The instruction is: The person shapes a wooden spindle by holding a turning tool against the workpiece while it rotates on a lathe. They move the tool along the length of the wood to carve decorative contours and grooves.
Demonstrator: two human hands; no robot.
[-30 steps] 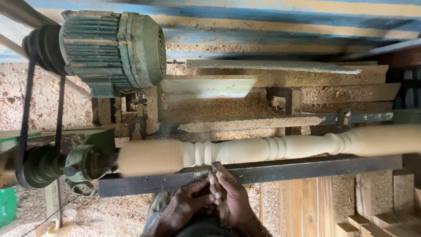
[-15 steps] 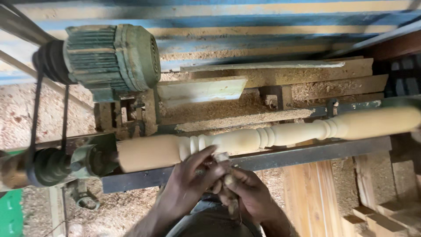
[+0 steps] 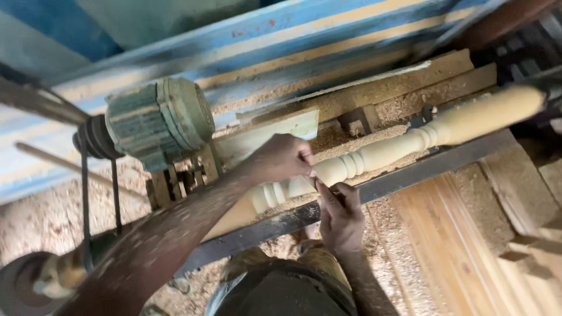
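Left hand [image 3: 281, 158] now reaching over spindle [image 3: 404, 146]; view tilted.

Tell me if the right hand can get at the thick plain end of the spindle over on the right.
Probably yes: the right hand sits at the spindle, and nothing covers its plain end; only the metal rest bar runs alongside below.

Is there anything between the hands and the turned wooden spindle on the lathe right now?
Nothing visible. The left hand reaches over the pale turned wooden spindle and lies on it. The right hand comes up from below over the dark metal rest bar, its fingertips at the spindle beside the left hand.
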